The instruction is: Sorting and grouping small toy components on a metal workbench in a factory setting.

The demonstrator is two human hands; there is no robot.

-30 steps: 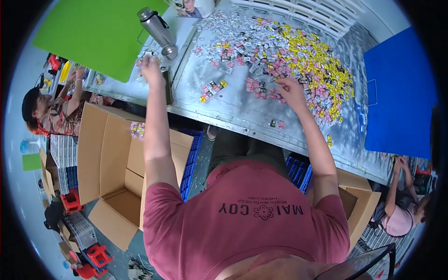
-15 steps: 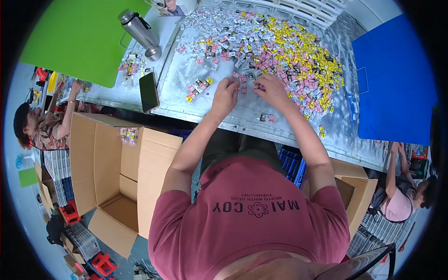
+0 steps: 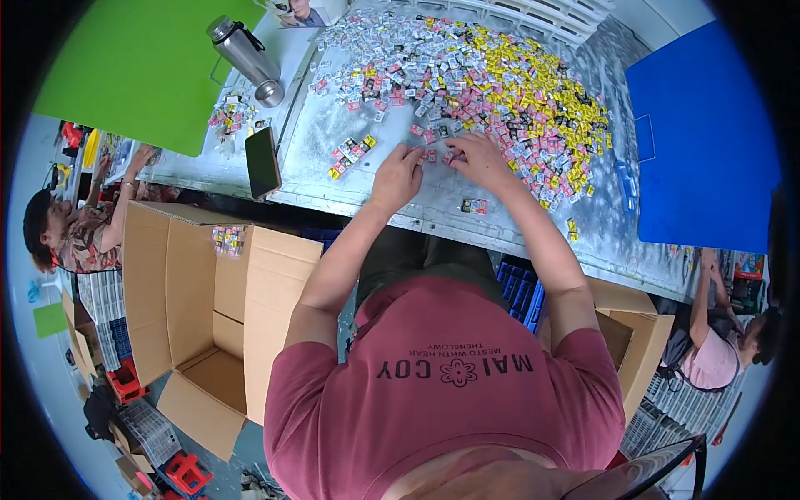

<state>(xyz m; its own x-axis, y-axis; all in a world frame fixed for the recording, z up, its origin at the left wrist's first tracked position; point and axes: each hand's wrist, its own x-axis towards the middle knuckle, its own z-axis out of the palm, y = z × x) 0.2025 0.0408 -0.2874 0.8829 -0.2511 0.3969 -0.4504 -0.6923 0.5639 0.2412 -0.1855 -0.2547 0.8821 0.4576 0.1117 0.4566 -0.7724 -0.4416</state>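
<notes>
My left hand (image 3: 396, 177) rests over the near part of the table with its fingers bent together; whatever its fingertips hold is hidden. To its right, my right hand (image 3: 482, 161) pinches a small dark-and-pink rectangular piece. A loose pink piece (image 3: 431, 156) lies between the two hands, and several pink and dark pieces (image 3: 429, 134) lie just beyond the fingertips. Farther off spreads a big heap of such small pieces (image 3: 500, 83), white, pink, black and yellow. Left of my left hand sits a row-shaped cluster of pieces (image 3: 352, 157). A short row (image 3: 474, 205) lies near the table's front edge.
A phone (image 3: 262, 162) and a steel flask (image 3: 246, 54) stand at the left. An open cardboard box (image 3: 187, 292) is below the table, another box (image 3: 637, 333) at right. Green (image 3: 125, 67) and blue (image 3: 700, 133) panels flank the table. People work at both sides.
My right fingertips have moved slightly left with the small piece, closer to my left hand. My left fingers have drawn back a little. The whole view has shifted slightly.
</notes>
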